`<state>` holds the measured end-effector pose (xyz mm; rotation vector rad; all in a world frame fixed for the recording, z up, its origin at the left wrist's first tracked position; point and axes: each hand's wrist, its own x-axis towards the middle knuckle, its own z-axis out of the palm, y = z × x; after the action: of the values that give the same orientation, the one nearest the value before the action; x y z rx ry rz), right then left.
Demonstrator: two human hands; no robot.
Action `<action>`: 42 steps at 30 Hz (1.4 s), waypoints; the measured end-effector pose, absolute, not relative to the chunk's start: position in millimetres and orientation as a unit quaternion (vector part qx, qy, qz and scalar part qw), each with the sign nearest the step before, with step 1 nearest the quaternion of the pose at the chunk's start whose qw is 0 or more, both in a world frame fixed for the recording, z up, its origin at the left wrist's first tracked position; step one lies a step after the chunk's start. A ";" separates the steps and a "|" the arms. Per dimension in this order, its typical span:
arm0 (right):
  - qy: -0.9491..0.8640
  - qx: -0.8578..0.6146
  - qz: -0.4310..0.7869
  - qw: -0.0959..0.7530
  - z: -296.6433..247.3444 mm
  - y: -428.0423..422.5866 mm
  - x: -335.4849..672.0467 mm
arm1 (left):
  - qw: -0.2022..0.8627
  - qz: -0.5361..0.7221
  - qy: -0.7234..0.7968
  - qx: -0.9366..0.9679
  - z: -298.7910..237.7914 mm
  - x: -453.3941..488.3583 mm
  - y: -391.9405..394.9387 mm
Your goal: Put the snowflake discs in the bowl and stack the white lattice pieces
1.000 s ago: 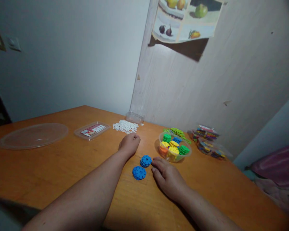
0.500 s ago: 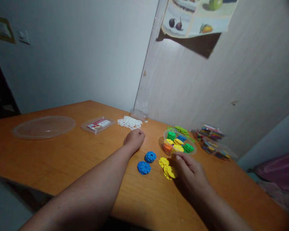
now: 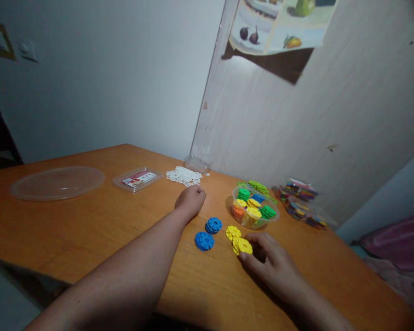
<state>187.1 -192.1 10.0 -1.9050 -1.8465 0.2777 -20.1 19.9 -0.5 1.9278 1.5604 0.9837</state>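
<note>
My right hand has its thumb and fingers around the edge of the nearer pile of yellow notched discs. A smaller group of yellow discs touches that pile on its far side. To the left lie two stacks of blue notched discs, one farther away and one nearer me. My left hand rests on the table as a fist; its inner side is hidden, and nothing sticks out of it. Beyond my right hand stands a clear tub with green, yellow, blue and orange discs inside.
Clear lids lie on the wooden table: a large oval one and a labelled one. White lattice pieces sit beside a clear box. Light green pieces and filled containers stand at the right.
My right hand has come from the tub's near rim toward me, onto the yellow pile, where a disc with its centre hole showing now lies on top. My left hand stays put.
</note>
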 end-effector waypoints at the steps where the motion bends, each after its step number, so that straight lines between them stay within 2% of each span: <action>1: -0.672 -0.696 0.102 0.234 9.9 -190.9 186.8 | 0.235 0.360 0.567 0.703 -0.7 -20.2 20.2; 11: -0.678 -0.674 0.094 0.279 10.7 -193.9 187.0 | 0.227 0.361 0.562 0.709 -2.3 -21.0 20.6; 18: -0.700 -0.629 -0.073 0.330 58.9 -165.8 205.5 | 0.225 0.364 0.558 0.711 -4.0 -20.0 21.8; 20: -0.704 -0.626 -0.105 0.319 72.5 -146.5 213.2 | 0.225 0.363 0.561 0.710 -3.1 -20.2 21.3; 24: -0.699 -0.666 -0.113 0.237 84.3 -106.5 225.2 | 0.228 0.361 0.565 0.706 -0.2 -21.1 18.7; 29: -0.693 -0.691 -0.083 0.190 83.1 -77.2 227.2 | 0.227 0.360 0.564 0.707 1.6 -21.1 16.7; 32: -0.697 -0.680 -0.053 0.220 82.2 -76.8 227.9 | 0.224 0.358 0.565 0.708 1.5 -20.8 17.1; 37: -0.667 -0.668 -0.014 0.329 76.2 -109.0 227.3 | 0.230 0.355 0.565 0.709 1.2 -20.9 17.5; 39: -0.669 -0.663 0.014 0.336 69.8 -130.2 221.0 | 0.230 0.353 0.565 0.709 1.1 -20.8 17.5; 42: -0.685 -0.662 0.077 0.295 56.1 -160.8 205.7 | 0.228 0.348 0.570 0.709 0.8 -20.5 17.8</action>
<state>205.7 -160.8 56.1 -1.7605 -1.8232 0.2046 -20.5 17.8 0.8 1.9521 1.5682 0.9576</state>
